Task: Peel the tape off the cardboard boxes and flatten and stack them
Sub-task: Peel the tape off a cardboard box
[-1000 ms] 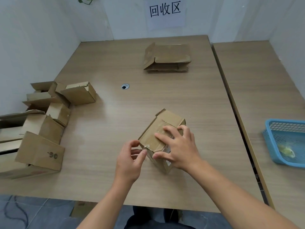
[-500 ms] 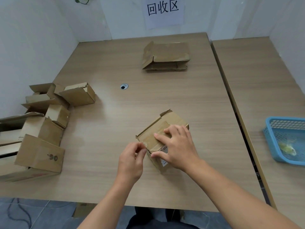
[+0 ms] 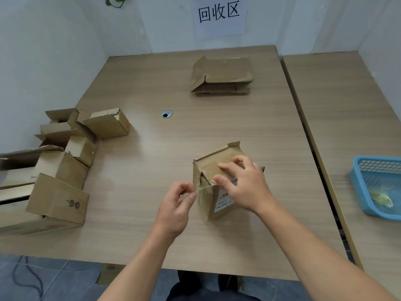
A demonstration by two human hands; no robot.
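Observation:
A small brown cardboard box [image 3: 208, 203] with a white label stands on the wooden table [image 3: 152, 159] in front of me. My right hand [image 3: 245, 183] lies spread on its top and near corner, holding it down. My left hand [image 3: 176, 205] is just left of the box, thumb and fingers pinched on a strip of tape [image 3: 196, 192] that runs to the box's left edge. A pile of flattened boxes [image 3: 222, 77] lies at the far side of the table. Several unflattened boxes [image 3: 65, 161] are heaped at the left edge.
A blue plastic basket [image 3: 377, 187] with crumpled tape inside sits on the adjoining table at the right. A round cable hole [image 3: 166, 114] is in the tabletop. A paper sign [image 3: 219, 14] hangs on the back wall. White walls close in the left and back.
The box has turned and tipped, its near left corner now torn open. My left hand has drawn back to the left with the tape end pinched. My right hand stayed on top.

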